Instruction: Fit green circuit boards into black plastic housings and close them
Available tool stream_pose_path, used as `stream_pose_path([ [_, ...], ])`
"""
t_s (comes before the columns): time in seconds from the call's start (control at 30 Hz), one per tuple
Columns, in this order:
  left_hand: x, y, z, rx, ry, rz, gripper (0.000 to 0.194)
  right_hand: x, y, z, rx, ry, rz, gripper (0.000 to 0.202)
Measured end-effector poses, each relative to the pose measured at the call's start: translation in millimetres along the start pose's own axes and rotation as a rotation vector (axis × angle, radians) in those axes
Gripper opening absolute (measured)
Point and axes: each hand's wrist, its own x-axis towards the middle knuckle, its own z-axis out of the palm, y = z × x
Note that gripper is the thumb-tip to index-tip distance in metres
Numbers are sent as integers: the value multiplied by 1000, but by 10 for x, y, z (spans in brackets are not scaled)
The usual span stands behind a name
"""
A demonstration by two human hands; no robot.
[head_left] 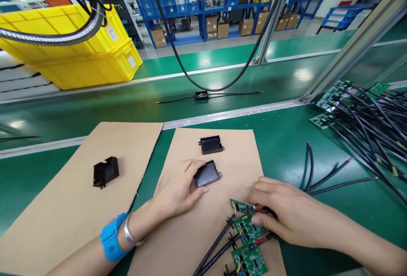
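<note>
My left hand (178, 189), with a blue band and a silver bracelet on the wrist, has its thumb and fingers around a shallow black plastic case (208, 175) on the cardboard sheet (187, 233). Just beyond it lies a second black case (211, 145). My right hand (280, 208) is closed at the wired end of a green circuit board (242, 207), which is tilted up. Below that board are two more circuit boards (249, 228) with black cables (219, 238) running toward me. My right fingertips partly hide the wires.
Another black case (106, 172) rests on the left cardboard (79, 208). A heap of wired boards (365, 110) covers the bench's right side, with loose cable ends (330, 174) nearer. Across the metal strip lies a wired case (201, 95). A black cable (210, 88) hangs overhead; yellow bins (92, 55) stand back left.
</note>
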Motion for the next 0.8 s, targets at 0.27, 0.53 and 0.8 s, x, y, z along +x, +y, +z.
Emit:
stream_pose_path([
  [0.27,-121,761,0,-553,-48,-237,38,131,-197,-35,305,148,5,23],
  [0.53,16,808,21,-262,-27,-368,11,418,-398,77,-143,386,71,12],
  [0.8,45,552,-132,-492,-124,-469,10,671,-499,70,-523,280,-183,25],
])
